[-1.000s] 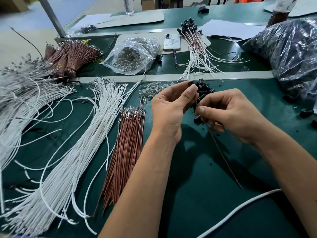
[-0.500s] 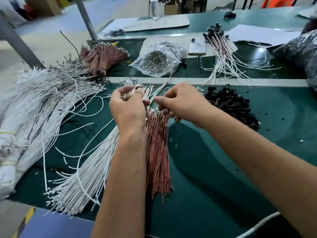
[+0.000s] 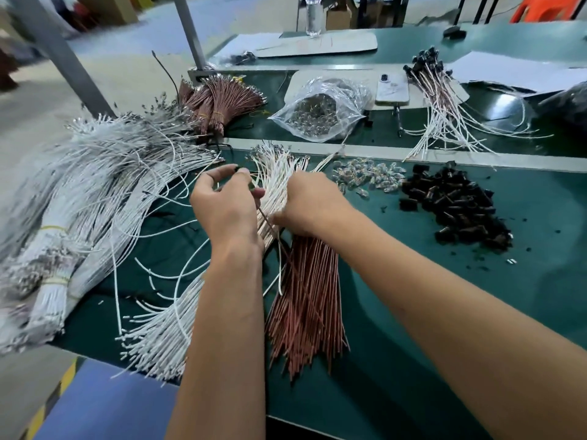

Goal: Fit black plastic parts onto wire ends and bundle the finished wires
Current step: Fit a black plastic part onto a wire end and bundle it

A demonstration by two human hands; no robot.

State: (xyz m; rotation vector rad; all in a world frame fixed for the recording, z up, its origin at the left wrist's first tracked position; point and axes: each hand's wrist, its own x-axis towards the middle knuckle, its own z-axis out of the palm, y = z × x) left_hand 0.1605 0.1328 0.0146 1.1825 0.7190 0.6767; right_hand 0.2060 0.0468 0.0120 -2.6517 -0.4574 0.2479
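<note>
My left hand [image 3: 227, 206] pinches a small black plastic part [image 3: 237, 169] at its fingertips, and a single brown wire [image 3: 275, 237] trails down from it. My right hand [image 3: 313, 204] sits just to the right, fingers curled down into the terminal ends of the loose white wires [image 3: 178, 331], pinching one of them. A fan of loose brown wires [image 3: 309, 300] lies under my right wrist. The pile of black plastic parts [image 3: 454, 206] lies to the right on the green mat. Finished wires with black ends [image 3: 441, 103] lie at the back.
Clear small bulbs [image 3: 370, 176] lie between my hands and the black parts. A plastic bag of metal terminals [image 3: 320, 114], a phone [image 3: 392, 88] and tied brown bundles [image 3: 219, 100] sit behind. Big tied white bundles [image 3: 63, 217] fill the left side, overhanging the table's edge.
Both hands have moved left from the black parts pile to the wire piles. The left hand still holds the black part with its brown wire; the right hand has gone into the white wires.
</note>
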